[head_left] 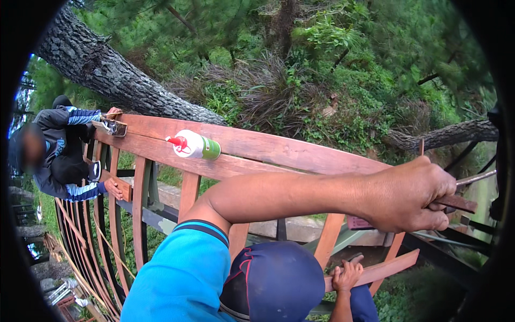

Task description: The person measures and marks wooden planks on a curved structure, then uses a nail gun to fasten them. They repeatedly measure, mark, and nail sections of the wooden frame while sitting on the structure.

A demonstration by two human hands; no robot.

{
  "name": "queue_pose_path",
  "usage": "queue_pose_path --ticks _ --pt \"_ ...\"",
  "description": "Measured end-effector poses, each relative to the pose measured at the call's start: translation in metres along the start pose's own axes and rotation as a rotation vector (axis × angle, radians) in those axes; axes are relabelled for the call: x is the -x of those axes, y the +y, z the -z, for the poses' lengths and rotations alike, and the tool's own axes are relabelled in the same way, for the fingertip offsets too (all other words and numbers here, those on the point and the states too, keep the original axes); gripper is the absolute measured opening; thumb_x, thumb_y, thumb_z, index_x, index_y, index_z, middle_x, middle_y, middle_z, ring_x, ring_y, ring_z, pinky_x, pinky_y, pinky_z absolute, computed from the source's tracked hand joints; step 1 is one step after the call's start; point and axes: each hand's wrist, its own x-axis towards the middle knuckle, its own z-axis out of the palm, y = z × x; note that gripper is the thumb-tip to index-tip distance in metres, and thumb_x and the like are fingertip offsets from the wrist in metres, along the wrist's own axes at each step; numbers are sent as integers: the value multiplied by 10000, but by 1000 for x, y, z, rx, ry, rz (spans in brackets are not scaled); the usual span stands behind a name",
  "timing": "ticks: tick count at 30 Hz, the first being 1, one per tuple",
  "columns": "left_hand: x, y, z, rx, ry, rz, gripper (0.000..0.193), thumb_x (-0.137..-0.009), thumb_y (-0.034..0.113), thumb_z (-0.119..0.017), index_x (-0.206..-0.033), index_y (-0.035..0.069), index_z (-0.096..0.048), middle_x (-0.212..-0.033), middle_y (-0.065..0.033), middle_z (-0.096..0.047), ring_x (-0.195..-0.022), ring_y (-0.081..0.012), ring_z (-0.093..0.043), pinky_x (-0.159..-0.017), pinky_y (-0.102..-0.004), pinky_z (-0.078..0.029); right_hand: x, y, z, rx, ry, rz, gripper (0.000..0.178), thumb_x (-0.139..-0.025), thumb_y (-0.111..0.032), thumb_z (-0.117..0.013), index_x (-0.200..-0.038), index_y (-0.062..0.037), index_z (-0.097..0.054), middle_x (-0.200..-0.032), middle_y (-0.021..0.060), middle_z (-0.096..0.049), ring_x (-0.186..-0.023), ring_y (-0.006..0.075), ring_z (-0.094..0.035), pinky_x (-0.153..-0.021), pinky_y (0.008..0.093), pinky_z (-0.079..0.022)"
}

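My left arm, in a bright blue sleeve, reaches across to the right. At its end my left hand [410,190] is closed in a fist around a short reddish-brown wooden piece [458,204], whose end pokes out past the fingers. A thin pale rod [476,177] shows beside the same fist; whether the hand holds it too I cannot tell. Behind my forearm runs a curved wooden top rail [300,143] of two boards with a narrow gap. A white glue bottle [188,144] with a red nozzle and green label rests on it. My right hand is out of view.
Close below my arm is a co-worker's navy cap [276,284]; a co-worker's hand [347,275] grips a wooden board [383,271]. At far left another person [56,147] holds a wood block [115,129] at the rail's end. Wooden slats [140,209], a leaning trunk [115,67] and shrubs surround us.
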Motion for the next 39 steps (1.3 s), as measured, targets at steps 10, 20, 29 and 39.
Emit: queue_pose_path --ticks 10,20,29,39 --pt "22 6 -12 289 11 56 281 -927 115 -708 -780 -5 -500 -665 -63 -418 -618 -160 -429 -590 -360 -386 -161 -117 92 -1456 450 -249 660 -1039 -561 -478 -1373 8 -502 -1136 109 -682 -1117 219 -631 -1011 361 -497" --pt "127 -46 21 702 547 337 319 -1049 154 -604 -853 133 -352 -673 -145 -626 -528 -185 -653 -447 -286 -528 -168 -193 198 -1757 -211 19 575 -1113 -357 -480 -1607 -116 -312 -634 8 -443 -494 83 -367 -494 258 -343" --pt "243 -131 -18 675 1228 499 326 -1033 122 -642 -832 135 -386 -1116 -200 -725 -758 -215 -742 -609 -301 -604 -137 -217 131 -1521 -449 -474 488 -1111 -305 -498 -1554 -144 -373 -682 -17 -377 -513 85 -347 -483 252 -328" --pt "311 -143 -56 724 1392 710 372 -1017 183 -688 -756 177 -423 -718 7 -556 -651 -157 -648 -599 -284 -533 -104 -221 78 -1364 -479 -391 458 -1110 -241 -480 -1536 -106 -376 -743 -24 -417 -577 58 -366 -512 221 -332"
